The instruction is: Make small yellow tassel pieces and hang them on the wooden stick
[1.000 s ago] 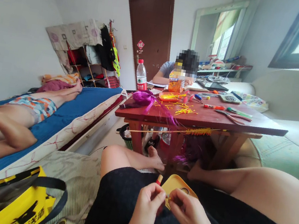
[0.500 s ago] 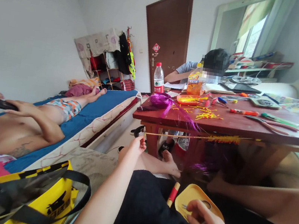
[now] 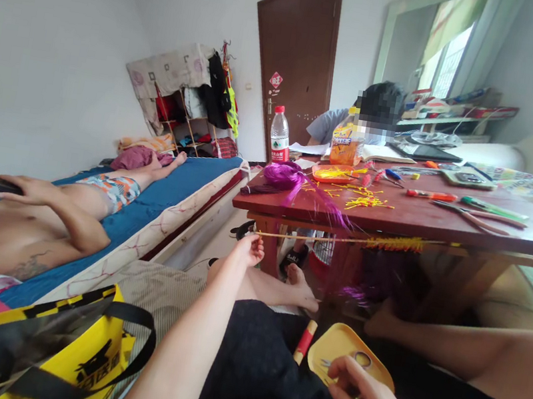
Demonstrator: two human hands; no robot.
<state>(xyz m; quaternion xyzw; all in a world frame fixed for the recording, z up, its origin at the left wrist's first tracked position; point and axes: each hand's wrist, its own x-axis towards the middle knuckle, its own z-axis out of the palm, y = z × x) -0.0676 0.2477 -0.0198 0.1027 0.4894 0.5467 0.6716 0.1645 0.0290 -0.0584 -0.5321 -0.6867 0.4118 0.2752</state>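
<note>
My left hand (image 3: 249, 249) reaches forward at the table's near side. Its fingers are pinched at the left end of a thin stick (image 3: 311, 238), which runs below the tabletop and carries a cluster of yellow pieces (image 3: 394, 243) farther right. What the fingertips hold is too small to make out. Over a yellow tray (image 3: 326, 334) on my lap, my right hand (image 3: 364, 394) has curled fingers. Small silver tips (image 3: 325, 363) show beside its fingers, and whether they are held is unclear. A round ring-like item (image 3: 362, 359) lies in the tray. A tan-and-red tube (image 3: 305, 342) rests left of it.
On the red table (image 3: 295, 209) are purple strands (image 3: 283, 181), yellow stems (image 3: 367, 202), pliers (image 3: 471, 217), a water bottle (image 3: 279, 135) and an orange drink bottle (image 3: 347, 141). One person leans over the far side; another lies on the bed (image 3: 210, 174). A yellow bag (image 3: 106, 349) stands left.
My hands were together over the tray. My left hand has moved forward to the stick's end, while the right stayed by the tray. The view turned left, and the far person's forearm dropped from sight.
</note>
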